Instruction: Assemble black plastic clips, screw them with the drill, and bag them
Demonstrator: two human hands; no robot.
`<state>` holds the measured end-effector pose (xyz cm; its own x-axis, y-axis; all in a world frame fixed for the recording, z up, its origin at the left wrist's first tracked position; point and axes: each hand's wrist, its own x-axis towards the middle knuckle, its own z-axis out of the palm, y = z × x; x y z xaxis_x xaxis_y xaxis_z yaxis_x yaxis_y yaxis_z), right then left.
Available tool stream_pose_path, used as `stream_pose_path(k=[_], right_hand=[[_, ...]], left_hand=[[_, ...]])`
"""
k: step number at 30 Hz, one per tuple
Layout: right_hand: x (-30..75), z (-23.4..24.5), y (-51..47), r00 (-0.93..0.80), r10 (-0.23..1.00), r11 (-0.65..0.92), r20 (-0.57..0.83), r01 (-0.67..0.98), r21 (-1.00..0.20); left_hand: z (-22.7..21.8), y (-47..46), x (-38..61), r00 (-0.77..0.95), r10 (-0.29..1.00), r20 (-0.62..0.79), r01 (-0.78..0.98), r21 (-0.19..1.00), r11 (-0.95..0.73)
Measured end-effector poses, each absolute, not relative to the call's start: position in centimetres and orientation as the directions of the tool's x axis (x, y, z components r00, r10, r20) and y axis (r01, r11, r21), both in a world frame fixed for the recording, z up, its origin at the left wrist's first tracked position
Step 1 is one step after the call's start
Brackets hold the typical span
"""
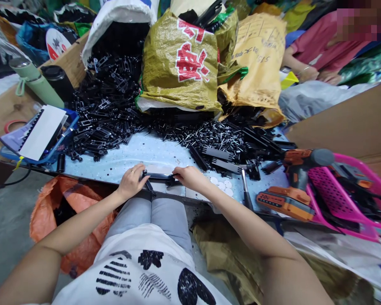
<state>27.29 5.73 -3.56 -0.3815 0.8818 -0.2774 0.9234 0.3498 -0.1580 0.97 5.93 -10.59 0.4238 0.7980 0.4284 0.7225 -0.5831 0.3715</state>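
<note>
A long black plastic part (159, 176) lies across the front edge of the blue table (155, 148), held between both hands. My left hand (132, 181) is closed on its left end, where a short black arm hangs down at an angle. The fingers of my right hand (188, 177) pinch its right end, near another small dark piece. What exactly lies under the fingertips is too small to tell. Just right of my right hand are several white round discs (224, 186) and a hammer (246, 190).
Black clips (111, 110) heap at the left, pins (212, 137) at the centre. An orange cordless drill (296, 182) lies by a pink basket (343, 192). Sacks (180, 63) stand behind; a bottle (34, 80) and blue tray (71, 123) sit left. Another person's hands (320, 76) show far right.
</note>
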Motion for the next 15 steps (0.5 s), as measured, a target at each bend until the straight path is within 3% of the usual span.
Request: stream_pose_path(k=[3,5,7,10,15], right_hand=[[26.6,-4.2,5.2,-0.483,0.871,0.453,-0.083,0.859,-0.239],[25.1,-5.2,5.1,-0.579,0.806,0.586,0.126,0.749,-0.311],[23.1,-6.6,5.3,-0.633,0.736,0.673,0.240,0.647,-0.360],[21.0,-8.8,5.8,-0.656,0.715,0.678,0.242,0.566,-0.468],[20.5,-10.5,5.9,-0.611,0.754,0.616,0.241,0.530,-0.583]], left_hand=[[-9.6,4.2,1.6,0.281,0.902,0.328,0.862,0.327,-0.388],[-9.3,2.7,2.7,0.245,0.956,0.163,0.918,0.277,-0.283],[-9.4,1.4,4.0,0.218,0.976,-0.005,0.948,0.239,-0.211],[-9.8,0.6,5.7,0.169,0.974,-0.150,0.963,0.233,-0.131],[-10.4,1.3,6.7,0.074,0.988,-0.138,0.960,0.278,-0.033]])
